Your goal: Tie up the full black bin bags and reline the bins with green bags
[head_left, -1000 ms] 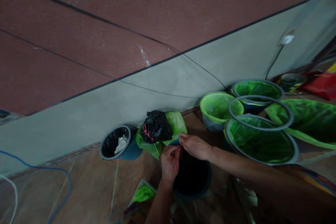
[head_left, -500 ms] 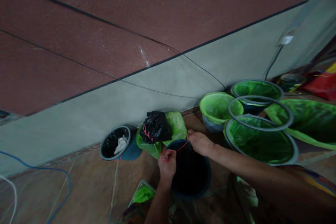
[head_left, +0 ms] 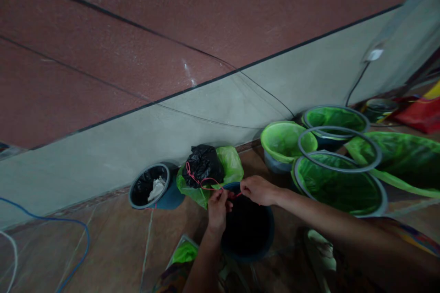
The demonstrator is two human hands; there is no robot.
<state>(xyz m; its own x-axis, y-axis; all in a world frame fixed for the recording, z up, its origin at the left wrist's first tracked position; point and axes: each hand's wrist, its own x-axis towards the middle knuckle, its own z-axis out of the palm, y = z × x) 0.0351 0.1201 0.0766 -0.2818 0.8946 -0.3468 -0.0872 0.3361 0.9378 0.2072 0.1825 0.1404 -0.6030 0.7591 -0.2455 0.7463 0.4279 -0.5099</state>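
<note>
My left hand (head_left: pixel 217 208) and my right hand (head_left: pixel 257 190) meet over the far rim of a dark bin with a black liner (head_left: pixel 248 229) on the floor. Both pinch a thin red string (head_left: pixel 206 182) that loops up toward a tied black bag (head_left: pixel 202 163). The black bag rests on a green bag (head_left: pixel 229 165) just behind the bin.
A small bin with white paper inside (head_left: pixel 150 185) stands to the left by the wall. Several green-lined bins (head_left: pixel 338 187) crowd the right, one with a loose grey ring (head_left: pixel 338 149) on it. A blue cable (head_left: pixel 79 242) curls at the left. A green packet (head_left: pixel 184 252) lies near my left arm.
My hands pulled the red string apart over the bin, then came back together at its far rim. The string now loops up toward the black bag.
</note>
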